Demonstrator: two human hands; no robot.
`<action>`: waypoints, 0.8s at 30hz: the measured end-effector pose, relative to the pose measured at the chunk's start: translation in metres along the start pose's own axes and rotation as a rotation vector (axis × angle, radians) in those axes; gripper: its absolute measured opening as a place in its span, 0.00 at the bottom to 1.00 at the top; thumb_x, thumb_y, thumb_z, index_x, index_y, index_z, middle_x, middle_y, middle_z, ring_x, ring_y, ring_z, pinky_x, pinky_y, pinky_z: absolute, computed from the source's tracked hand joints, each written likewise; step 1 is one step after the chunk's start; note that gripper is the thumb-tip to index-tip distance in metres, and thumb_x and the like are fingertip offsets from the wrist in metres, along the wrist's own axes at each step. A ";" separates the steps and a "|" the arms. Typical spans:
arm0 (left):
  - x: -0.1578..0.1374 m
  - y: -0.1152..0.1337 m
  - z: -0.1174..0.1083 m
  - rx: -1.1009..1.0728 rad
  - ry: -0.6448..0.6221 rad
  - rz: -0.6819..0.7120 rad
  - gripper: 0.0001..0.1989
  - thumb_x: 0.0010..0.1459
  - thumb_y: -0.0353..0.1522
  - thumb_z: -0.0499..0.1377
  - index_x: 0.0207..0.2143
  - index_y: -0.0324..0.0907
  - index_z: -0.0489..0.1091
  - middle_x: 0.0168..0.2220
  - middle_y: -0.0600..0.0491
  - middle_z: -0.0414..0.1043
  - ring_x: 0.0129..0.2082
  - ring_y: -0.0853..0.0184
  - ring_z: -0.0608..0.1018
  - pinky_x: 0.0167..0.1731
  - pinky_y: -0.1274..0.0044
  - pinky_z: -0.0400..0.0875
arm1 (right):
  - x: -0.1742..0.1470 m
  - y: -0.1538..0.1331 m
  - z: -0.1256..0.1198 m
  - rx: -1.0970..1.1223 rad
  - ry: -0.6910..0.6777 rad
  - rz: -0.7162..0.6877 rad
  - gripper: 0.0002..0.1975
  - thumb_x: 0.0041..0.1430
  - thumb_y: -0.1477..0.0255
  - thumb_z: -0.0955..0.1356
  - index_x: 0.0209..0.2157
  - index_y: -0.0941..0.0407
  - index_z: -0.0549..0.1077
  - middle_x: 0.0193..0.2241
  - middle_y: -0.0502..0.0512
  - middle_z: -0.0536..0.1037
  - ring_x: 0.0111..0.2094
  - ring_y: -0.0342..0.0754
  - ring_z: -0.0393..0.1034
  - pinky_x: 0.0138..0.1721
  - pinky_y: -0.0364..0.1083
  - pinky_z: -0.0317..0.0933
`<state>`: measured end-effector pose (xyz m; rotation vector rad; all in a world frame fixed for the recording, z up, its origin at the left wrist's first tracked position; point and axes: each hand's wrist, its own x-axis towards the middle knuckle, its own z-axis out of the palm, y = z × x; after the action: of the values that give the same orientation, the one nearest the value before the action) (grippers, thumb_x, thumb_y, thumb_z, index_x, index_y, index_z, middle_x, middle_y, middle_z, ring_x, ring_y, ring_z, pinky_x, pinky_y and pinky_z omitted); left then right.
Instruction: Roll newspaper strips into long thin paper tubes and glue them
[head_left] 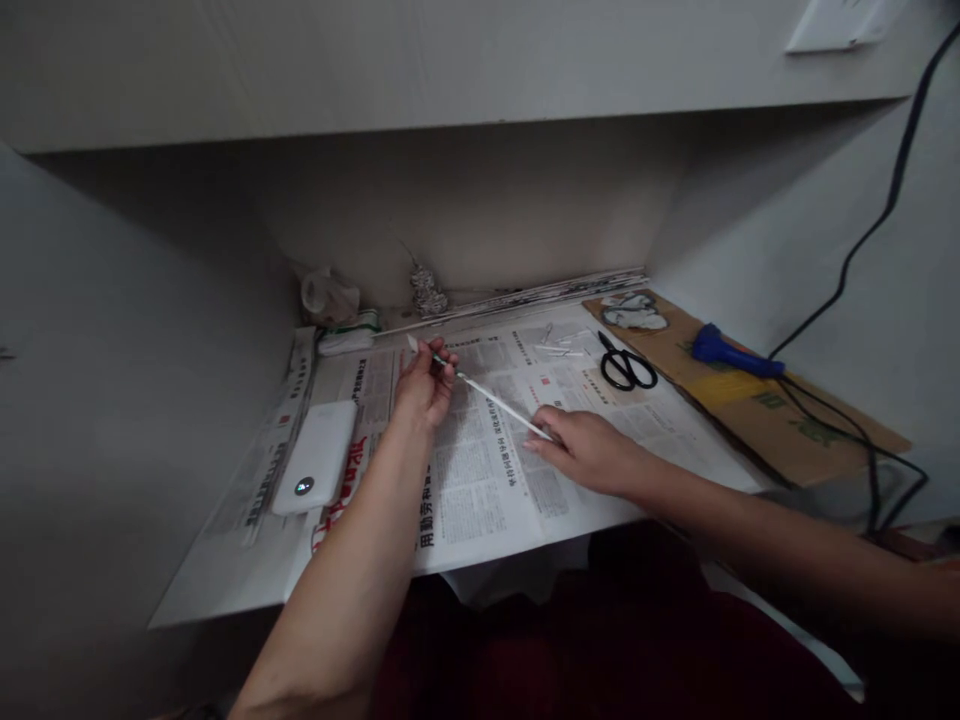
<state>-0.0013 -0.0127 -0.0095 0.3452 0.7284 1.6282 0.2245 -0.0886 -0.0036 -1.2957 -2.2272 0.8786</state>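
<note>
A thin white rolled paper stick (491, 398) stretches across the newspaper-covered desk (480, 490). My left hand (424, 383) pinches its far end, where a small flat paper tip pokes out. My right hand (586, 447) grips the near end with the fingertips, resting on the newspaper. The stick runs diagonally between both hands, slightly above the paper.
Black scissors (626, 366) lie right of the hands, with several short white paper pieces (559, 349) beside them. A white power bank (315, 456) sits on the left. On brown cardboard (757, 410) at right lies a blue-handled tool (731, 351) with a black cable. White walls enclose the desk.
</note>
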 end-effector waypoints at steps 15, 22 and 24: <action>-0.002 0.003 -0.003 -0.108 -0.098 -0.109 0.14 0.64 0.36 0.47 0.31 0.38 0.66 0.20 0.57 0.63 0.19 0.79 0.70 0.14 0.91 0.61 | -0.049 0.006 -0.016 0.596 -0.286 0.355 0.19 0.62 0.55 0.59 0.28 0.56 0.65 0.14 0.47 0.59 0.13 0.38 0.52 0.16 0.43 0.48; 0.000 0.005 -0.004 -0.177 -0.129 -0.104 0.14 0.63 0.37 0.48 0.31 0.39 0.66 0.20 0.58 0.62 0.19 0.80 0.69 0.14 0.92 0.60 | -0.054 0.001 -0.006 0.874 -0.377 0.430 0.23 0.64 0.54 0.51 0.34 0.56 0.64 0.14 0.45 0.55 0.12 0.39 0.50 0.15 0.43 0.47; 0.000 0.005 -0.004 -0.164 -0.116 -0.093 0.14 0.63 0.38 0.48 0.30 0.39 0.66 0.20 0.58 0.62 0.19 0.79 0.69 0.13 0.92 0.60 | -0.054 0.000 -0.006 0.682 -0.338 0.363 0.21 0.63 0.54 0.55 0.36 0.57 0.66 0.15 0.46 0.61 0.13 0.39 0.53 0.17 0.42 0.49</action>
<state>-0.0078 -0.0145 -0.0097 0.2809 0.5129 1.5545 0.2538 -0.1345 -0.0016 -1.2736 -1.6534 1.9052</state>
